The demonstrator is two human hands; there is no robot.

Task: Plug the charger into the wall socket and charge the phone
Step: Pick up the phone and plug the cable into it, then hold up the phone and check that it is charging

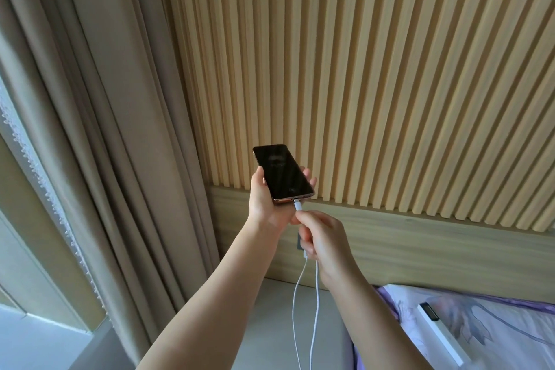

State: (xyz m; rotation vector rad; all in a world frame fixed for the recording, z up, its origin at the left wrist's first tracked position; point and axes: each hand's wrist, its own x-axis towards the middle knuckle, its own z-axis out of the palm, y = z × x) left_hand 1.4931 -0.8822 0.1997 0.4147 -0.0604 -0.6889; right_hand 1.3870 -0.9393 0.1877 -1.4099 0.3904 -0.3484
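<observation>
Before the slatted wall, the left hand (264, 201) holds the dark-screened phone (282, 173) while the right hand (322, 239), at 5 o'clock, pinches the cable (315, 294), plug (298, 205) seemingly seated; the wall socket (299, 242) mostly hidden, charging unconfirmed.

Ahead of you a wall of vertical pale wooden slats (375, 69) rises above a plain wooden band (435, 249). On your left hang long beige curtains (114, 129), with a lace-edged sheer (45, 183) and daylight at the far left. At near right lies lilac floral bedding (495, 327) carrying a white box (441, 333).
</observation>
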